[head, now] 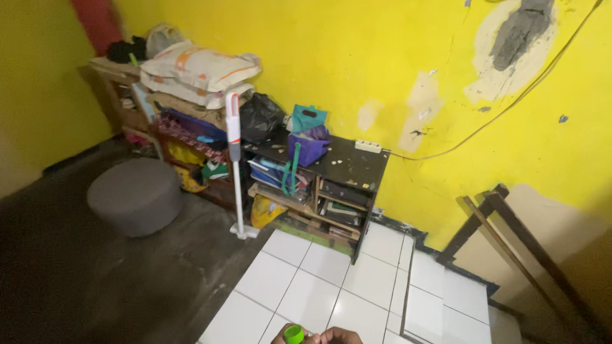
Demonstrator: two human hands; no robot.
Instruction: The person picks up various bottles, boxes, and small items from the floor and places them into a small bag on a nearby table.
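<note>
Your fingers (331,335) at the bottom edge gripping a small green plastic cap (294,333), which hand unclear, white tiled floor (331,286) stretching ahead to your dark wooden shelf (347,185)

We're in a lived-in home, a back room used for storage. Yellow wall (357,57) all around, paint flaking, a grey patch (519,32) of bare plaster at one o'clock. Dead ahead at twelve, a dark shelf (347,181) crammed with books and papers, a purple bag (307,148) on top. At eleven o'clock, another shelf (127,108) piled with sacks (197,70) (household clutter, plainly). A mop (234,159) leans there. Grey pouf (135,194) at nine on dark floor (70,280), white tiles (331,286) at six, wooden frame (510,242) at three.
</note>
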